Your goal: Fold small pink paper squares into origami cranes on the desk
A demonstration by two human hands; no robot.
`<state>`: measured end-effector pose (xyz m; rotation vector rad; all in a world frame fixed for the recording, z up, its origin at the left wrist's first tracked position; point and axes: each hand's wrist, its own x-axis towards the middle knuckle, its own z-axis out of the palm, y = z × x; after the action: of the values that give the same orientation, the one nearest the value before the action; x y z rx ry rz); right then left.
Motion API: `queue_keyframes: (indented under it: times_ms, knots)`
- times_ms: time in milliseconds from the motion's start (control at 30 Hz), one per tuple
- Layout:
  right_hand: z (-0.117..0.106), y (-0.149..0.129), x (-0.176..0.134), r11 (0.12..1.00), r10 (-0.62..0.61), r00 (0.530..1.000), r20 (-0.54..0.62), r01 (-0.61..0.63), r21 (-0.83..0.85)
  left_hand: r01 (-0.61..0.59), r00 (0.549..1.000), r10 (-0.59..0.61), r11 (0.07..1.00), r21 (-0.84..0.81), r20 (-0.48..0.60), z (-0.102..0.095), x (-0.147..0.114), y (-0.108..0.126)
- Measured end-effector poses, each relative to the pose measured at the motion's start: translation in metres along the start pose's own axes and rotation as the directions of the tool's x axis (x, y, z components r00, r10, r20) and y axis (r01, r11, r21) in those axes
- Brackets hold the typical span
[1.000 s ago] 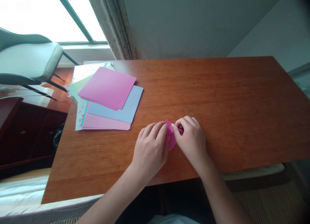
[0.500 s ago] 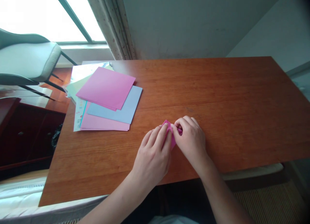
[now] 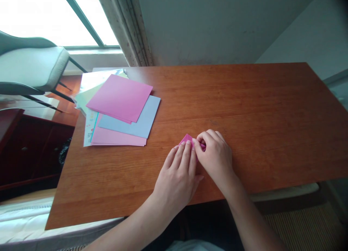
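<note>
A small folded piece of pink paper (image 3: 187,137) lies on the wooden table near its front edge, mostly covered by my fingers. My left hand (image 3: 178,173) rests flat on it, fingers stretched out and the thumb out to the right. At the paper's right side, my right hand (image 3: 214,151) is closed, thumb and forefinger pinching its edge. The paper's pointed top corner shows creases above my left fingertips; its lower part is hidden.
Left on the table (image 3: 244,109) lies a pile of paper: pink sheets (image 3: 119,97) on top, blue-grey sheets (image 3: 130,122) and light pink sheets (image 3: 116,138) below, over clear packaging. A pale chair (image 3: 32,64) stands beyond the table's left side, near a curtain (image 3: 125,26).
My left hand has slid slightly down and right, its fingers lying flatter and its thumb now showing. More of the paper's top corner is uncovered. The right hand keeps its pinch.
</note>
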<state>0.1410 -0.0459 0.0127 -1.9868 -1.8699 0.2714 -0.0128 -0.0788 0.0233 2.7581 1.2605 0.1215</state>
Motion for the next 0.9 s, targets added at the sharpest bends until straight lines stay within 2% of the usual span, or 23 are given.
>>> queue_keyframes:
  times_ms: [233,533,900]
  knots:
    - [0.0,0.001,0.0,1.0,-0.013,1.0,-0.008,0.013,0.007,0.006,1.0,-0.006,1.0,0.008,0.008,0.001,-0.001,0.001]
    - [-0.006,0.007,-0.01,0.993,-0.105,0.994,0.019,0.104,0.059,0.002,0.999,-0.002,1.0,-0.017,-0.04,0.008,-0.003,0.001]
    - [-0.002,0.012,-0.014,0.995,-0.089,0.996,-0.026,0.091,0.049,-0.002,0.999,0.001,1.0,-0.026,-0.053,0.01,-0.003,0.0]
